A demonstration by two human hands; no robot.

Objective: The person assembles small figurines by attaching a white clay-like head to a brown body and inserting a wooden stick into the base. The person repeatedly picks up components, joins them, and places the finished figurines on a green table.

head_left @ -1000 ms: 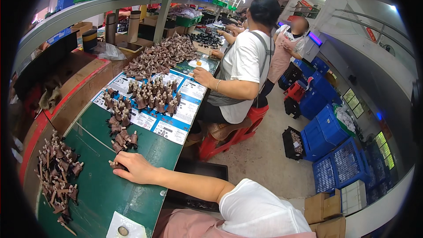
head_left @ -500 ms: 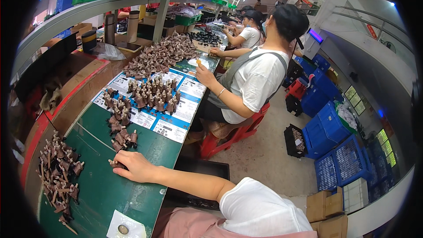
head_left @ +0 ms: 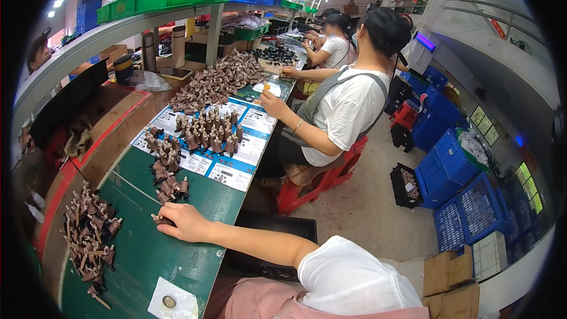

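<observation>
My right hand (head_left: 188, 223) rests low over the green tabletop (head_left: 142, 260), its fingers closed round a small brown figure (head_left: 160, 220) whose pale tip pokes out to the left. Just beyond the fingertips, a few more brown-coated figures (head_left: 172, 188) with black feet lie close together. They lead up to a crowd of upright figures (head_left: 212, 133) on a printed blue-and-white sheet (head_left: 233, 171). To the left lies a loose heap of brown figures and thin pale sticks (head_left: 88, 236). My left hand is out of view.
A white paper (head_left: 177, 304) with a round metal-looking piece lies at the near edge. A large brown heap (head_left: 218, 80) sits farther back. On my right, a co-worker in a white shirt (head_left: 360, 100) sits on a red stool (head_left: 295, 192). A dark bin (head_left: 277, 224) stands below the table edge.
The whole view has shifted slightly. My right hand stays closed on the small figure at nearly the same spot. A person's head now shows at the far left.
</observation>
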